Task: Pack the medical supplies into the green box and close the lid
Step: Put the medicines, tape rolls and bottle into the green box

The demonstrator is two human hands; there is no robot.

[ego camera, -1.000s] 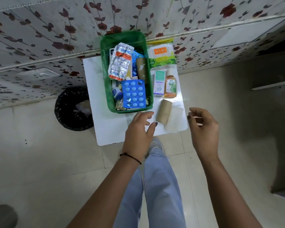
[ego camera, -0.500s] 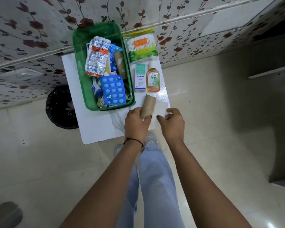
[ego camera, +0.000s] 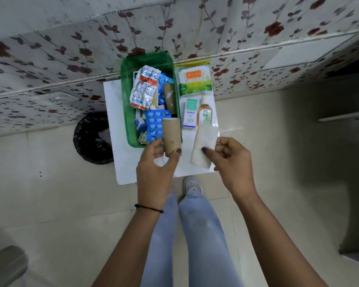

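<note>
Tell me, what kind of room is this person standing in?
Probably a room in a home, maybe a corner used for storage. The wall has flowery covering, the floor is pale tile, and a black bin stands beside a small white table holding a green box of medicines.

The green box [ego camera: 126, 112] has its near rim hidden behind the brown roll [ego camera: 171, 135] and the left hand [ego camera: 153, 172]. Inside the box, the blue blister sheet [ego camera: 154, 126] is partly covered by that roll, and the packs beneath the silver strip [ego camera: 144, 88] show only their corners. Right of the box, the small carton [ego camera: 190, 113] carries print too blurred to read past its name. Left of the box, the black bin [ego camera: 91, 139] is half hidden behind the white table [ego camera: 114, 112].
</note>
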